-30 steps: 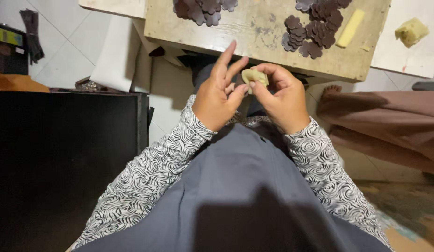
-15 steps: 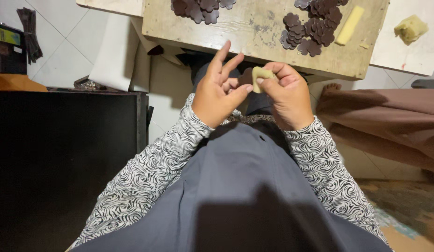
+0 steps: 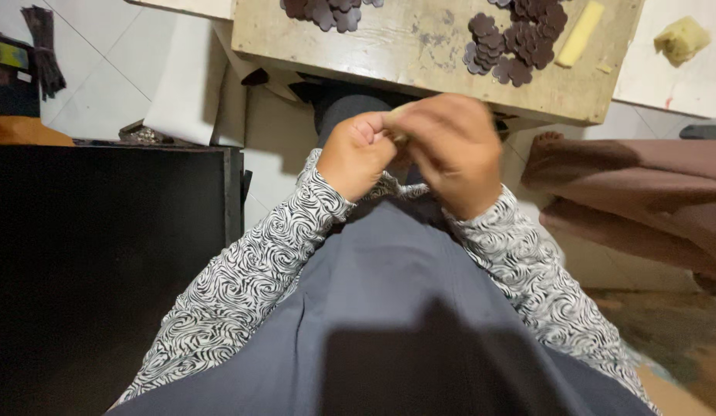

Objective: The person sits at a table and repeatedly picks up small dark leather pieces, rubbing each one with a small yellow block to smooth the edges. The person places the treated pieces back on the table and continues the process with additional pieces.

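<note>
Both hands meet above the lap, the left hand (image 3: 359,152) curled and the blurred right hand (image 3: 450,150) closed, pinching a small pale dough lump (image 3: 398,115) between them, below the wooden worktop (image 3: 420,46) with its dark flower-shaped pieces (image 3: 516,46).

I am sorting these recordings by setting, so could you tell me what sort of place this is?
Probably a small home or craft workshop with floor-level work. A worn wooden board holds piles of dark brown flower-shaped cutouts and a pale yellow stick. The floor is white tile, and both hands work close over the lap.
</note>
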The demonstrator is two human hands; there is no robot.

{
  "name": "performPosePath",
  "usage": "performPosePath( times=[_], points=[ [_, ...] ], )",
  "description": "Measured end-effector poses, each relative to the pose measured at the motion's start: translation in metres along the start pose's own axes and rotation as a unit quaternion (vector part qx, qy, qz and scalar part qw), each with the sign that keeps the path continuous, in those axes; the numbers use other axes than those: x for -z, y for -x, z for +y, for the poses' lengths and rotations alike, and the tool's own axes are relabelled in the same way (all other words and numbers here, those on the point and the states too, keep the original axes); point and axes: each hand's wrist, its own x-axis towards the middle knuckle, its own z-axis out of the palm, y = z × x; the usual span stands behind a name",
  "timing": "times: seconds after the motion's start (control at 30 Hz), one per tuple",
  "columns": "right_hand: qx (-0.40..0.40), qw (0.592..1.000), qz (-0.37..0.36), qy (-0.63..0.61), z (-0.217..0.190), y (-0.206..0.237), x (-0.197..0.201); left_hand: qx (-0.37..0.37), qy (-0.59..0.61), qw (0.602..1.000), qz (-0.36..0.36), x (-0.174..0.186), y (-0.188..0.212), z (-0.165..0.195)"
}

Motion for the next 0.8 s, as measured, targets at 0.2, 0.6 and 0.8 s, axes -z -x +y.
performPosePath(
  times=[0.2, 0.6, 0.8],
  points=[
    [0.031, 0.998, -0.036, 0.029, 0.014, -0.007, -0.005, 0.058, -0.056, 0.996, 0.04, -0.004, 0.006, 0.004],
    [0.031, 0.998, -0.04, 0.027, 0.008, -0.008, 0.001, 0.058, -0.019, 0.998, 0.009, -0.005, 0.008, 0.016],
    [-0.002, 0.999, -0.007, 0.049, 0.009, -0.004, 0.012, 0.091, 0.006, 0.995, 0.032, -0.003, 0.01, 0.013]
  ],
)
